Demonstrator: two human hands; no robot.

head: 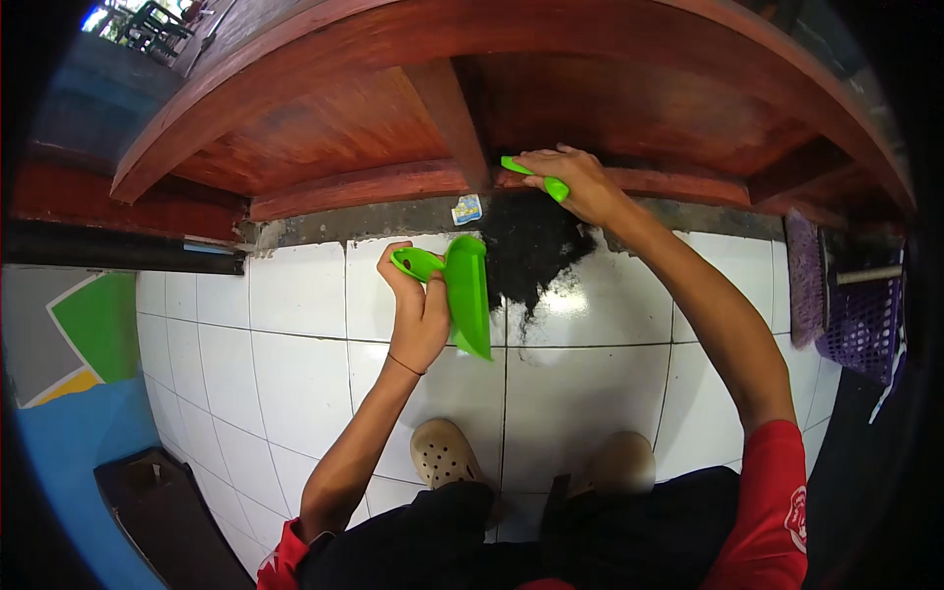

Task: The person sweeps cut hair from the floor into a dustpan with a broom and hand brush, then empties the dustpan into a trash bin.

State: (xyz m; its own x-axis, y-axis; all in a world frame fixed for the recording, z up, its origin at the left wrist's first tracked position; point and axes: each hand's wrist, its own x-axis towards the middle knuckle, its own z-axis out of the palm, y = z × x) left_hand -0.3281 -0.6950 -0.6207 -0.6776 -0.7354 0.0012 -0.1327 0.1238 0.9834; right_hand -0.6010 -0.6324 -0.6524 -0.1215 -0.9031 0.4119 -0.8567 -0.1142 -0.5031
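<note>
My left hand grips the short handle of a green plastic dustpan, held on the white tiles with its open edge facing right. Against that edge lies a pile of black hair-like clippings, with loose wisps trailing toward me. My right hand is closed around a bright green handle, apparently of a hand brush, beyond the pile at the base of the wooden counter; its bristles cannot be made out. A small blue, white and yellow packet lies left of the pile on the grey strip.
A reddish-brown wooden counter with an upright brace overhangs the far floor. At right stand a purple-bristled broom and a purple plastic basket. A dark wooden piece is at lower left. My beige clogs rest on the tiles.
</note>
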